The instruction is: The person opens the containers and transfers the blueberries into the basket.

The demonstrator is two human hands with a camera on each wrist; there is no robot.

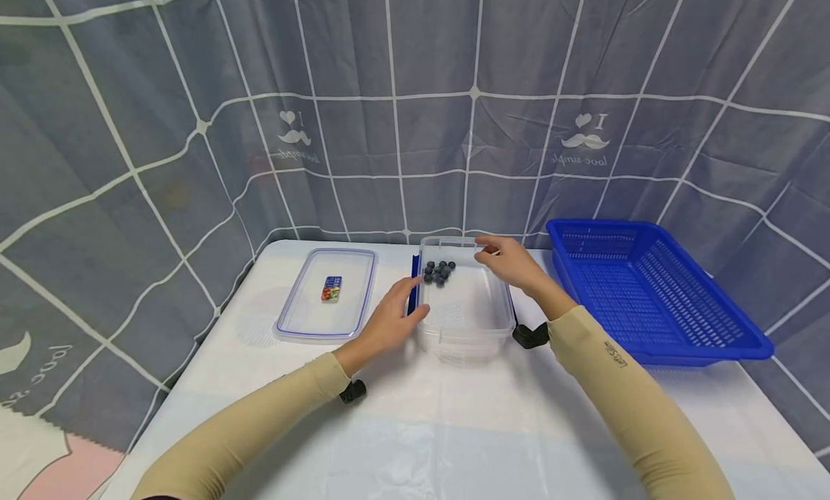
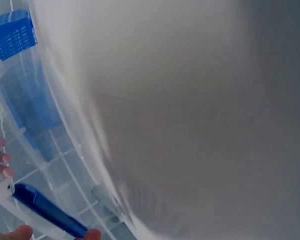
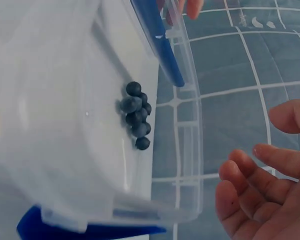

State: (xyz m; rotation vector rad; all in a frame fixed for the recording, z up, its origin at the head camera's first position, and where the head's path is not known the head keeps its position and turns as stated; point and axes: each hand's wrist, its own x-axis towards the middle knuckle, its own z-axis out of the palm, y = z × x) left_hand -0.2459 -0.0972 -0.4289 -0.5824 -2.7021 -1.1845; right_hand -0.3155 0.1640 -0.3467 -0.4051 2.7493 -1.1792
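A clear plastic food box [image 1: 467, 305] holds a cluster of several blueberries [image 1: 439, 273], bunched toward its far left corner. At the box's left side my left hand [image 1: 392, 316] rests by the blue side latch [image 1: 414, 287], thumb and fingers spread. The left wrist view shows the blue latch [image 2: 50, 210] hanging out with fingertips beside it. Over the far right part of the box hovers my right hand [image 1: 512, 264]. In the right wrist view this right hand [image 3: 265, 185] has loosely bent fingers with nothing between them, apart from the blueberries [image 3: 136, 117].
The blue-edged clear lid [image 1: 301, 320] lies flat to the left, bearing a small colourful label [image 1: 331, 289]. A blue plastic basket [image 1: 655, 291] stands on the right. Behind the white-covered table [image 1: 415, 442] hangs a grey grid curtain [image 1: 428, 132].
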